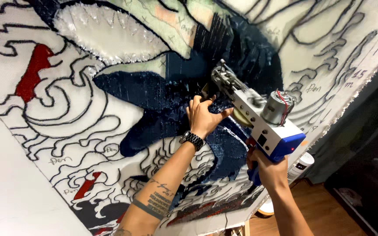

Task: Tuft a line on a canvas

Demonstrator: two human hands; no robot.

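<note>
A white and blue tufting gun (pixel 259 119) with a silver motor on top presses its needle end into a large stretched cloth (pixel 110 109) marked with black outlines and filled with dark blue and red yarn. My right hand (pixel 268 170) is shut on the gun's blue rear handle, low at the right. My left hand (pixel 204 117), with a dark metal wristband, grips the gun's front handle close to the cloth, in the dark blue tufted area. The front handle is mostly hidden by my fingers.
The cloth's frayed right edge (pixel 351 102) runs diagonally down to the lower middle. Beyond it stand a small white appliance (pixel 300 165), a wooden floor (pixel 329 209) and dark furniture (pixel 372 144). A plain white wall (pixel 9 192) lies at the lower left.
</note>
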